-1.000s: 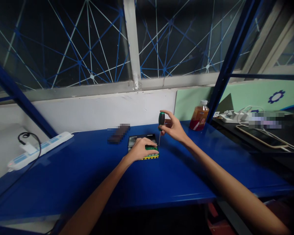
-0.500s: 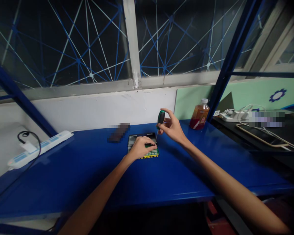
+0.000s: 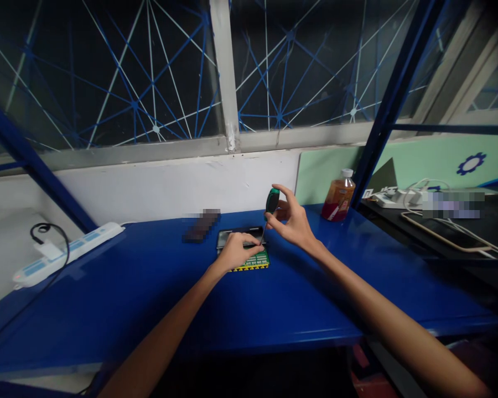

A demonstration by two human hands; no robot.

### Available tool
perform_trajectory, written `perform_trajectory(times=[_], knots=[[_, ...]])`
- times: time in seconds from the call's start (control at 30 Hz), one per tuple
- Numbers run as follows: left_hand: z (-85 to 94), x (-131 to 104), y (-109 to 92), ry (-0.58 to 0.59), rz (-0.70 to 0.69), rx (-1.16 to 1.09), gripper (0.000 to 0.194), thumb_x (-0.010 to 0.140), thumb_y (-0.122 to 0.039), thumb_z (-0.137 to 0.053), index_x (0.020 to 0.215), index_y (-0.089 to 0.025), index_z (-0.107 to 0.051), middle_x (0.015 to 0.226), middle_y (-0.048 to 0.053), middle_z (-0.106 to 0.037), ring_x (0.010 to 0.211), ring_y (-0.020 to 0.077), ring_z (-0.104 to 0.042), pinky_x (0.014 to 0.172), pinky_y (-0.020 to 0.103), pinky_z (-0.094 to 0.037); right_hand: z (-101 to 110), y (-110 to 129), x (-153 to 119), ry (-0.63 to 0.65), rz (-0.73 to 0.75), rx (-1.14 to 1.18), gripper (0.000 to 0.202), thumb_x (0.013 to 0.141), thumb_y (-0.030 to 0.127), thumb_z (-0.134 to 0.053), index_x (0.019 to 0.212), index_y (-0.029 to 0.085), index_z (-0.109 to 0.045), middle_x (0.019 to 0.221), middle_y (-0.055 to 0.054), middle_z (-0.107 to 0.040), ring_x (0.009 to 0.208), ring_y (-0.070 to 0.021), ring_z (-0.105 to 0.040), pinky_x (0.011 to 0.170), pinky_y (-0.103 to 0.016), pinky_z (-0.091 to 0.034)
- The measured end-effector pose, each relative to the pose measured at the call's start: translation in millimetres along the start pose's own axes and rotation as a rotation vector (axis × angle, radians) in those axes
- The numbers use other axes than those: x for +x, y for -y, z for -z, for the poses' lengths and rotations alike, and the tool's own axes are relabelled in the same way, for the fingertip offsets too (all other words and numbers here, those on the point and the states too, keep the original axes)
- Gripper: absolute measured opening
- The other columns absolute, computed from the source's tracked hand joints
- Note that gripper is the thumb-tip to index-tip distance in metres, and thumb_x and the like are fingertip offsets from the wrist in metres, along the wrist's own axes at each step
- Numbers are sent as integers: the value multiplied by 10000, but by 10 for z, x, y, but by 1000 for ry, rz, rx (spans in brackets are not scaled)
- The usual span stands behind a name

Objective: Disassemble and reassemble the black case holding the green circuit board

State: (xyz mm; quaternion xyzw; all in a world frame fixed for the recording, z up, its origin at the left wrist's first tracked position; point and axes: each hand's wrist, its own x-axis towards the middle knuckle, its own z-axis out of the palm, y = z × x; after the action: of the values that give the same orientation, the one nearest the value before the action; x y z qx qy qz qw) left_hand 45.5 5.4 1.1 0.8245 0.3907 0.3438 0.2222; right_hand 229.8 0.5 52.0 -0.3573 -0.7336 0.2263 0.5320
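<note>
My right hand [image 3: 291, 221] grips a screwdriver [image 3: 273, 202] by its black-and-green handle, the thin shaft slanting down to the left. At the shaft's lower end, the thumb and forefinger of my left hand [image 3: 236, 251] close around the tip; whether a separate bit sits there is too small to tell. Beneath the left hand lies an open bit case [image 3: 257, 258] with a green inside, rows of small pale pieces and a yellow-and-black front edge. Its dark lid [image 3: 228, 235] is raised at the back. The left hand covers the case's left part.
All this rests on a blue table [image 3: 157, 298]. A blurred dark object [image 3: 202, 225] lies behind the case. At the left is a white power strip [image 3: 72, 254] with a black cable. A drink bottle [image 3: 339, 196] stands back right, beside a black table holding a phone [image 3: 444, 229] and white cables.
The screwdriver leans slightly more, its tip a little further left. The fingers of my right hand have shifted a little on the handle. My left hand stays at the case.
</note>
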Motion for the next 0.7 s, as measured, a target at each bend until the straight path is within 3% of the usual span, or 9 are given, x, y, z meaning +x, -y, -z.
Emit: perform_trajectory(times=[0.33,0.43,0.6,0.7], knots=[[97,-4,-42,53,45,-29,120,758,-259,-673,831,-202,-749,892,40,-747,860,210,-683,838,314,-498,-85,20,-34,-11,65,-85,671,794,339,-512,1396,227,-236,789,1,-581,604,-163,-621,611,-331,-524],[268,-12,-69,141,25,17,215,755,-279,-670,951,-222,-738,1006,46,-728,962,232,-662,891,341,-483,-134,8,-11,-13,59,-65,676,792,329,-516,1398,222,-234,758,12,-577,583,-152,-616,591,-314,-512],[689,-67,-44,94,10,108,234,796,-254,-602,988,-216,-730,1045,67,-715,983,235,-650,923,376,-461,-329,57,103,71,78,-20,687,780,329,-508,1399,224,-228,789,10,-578,588,-138,-625,562,-280,-488],[836,-128,16,93,40,65,206,773,-264,-627,940,-219,-739,1000,53,-729,947,228,-658,893,357,-471,-521,90,202,132,120,8,673,787,321,-484,1401,221,-227,807,4,-577,579,-124,-619,541,-261,-475]])
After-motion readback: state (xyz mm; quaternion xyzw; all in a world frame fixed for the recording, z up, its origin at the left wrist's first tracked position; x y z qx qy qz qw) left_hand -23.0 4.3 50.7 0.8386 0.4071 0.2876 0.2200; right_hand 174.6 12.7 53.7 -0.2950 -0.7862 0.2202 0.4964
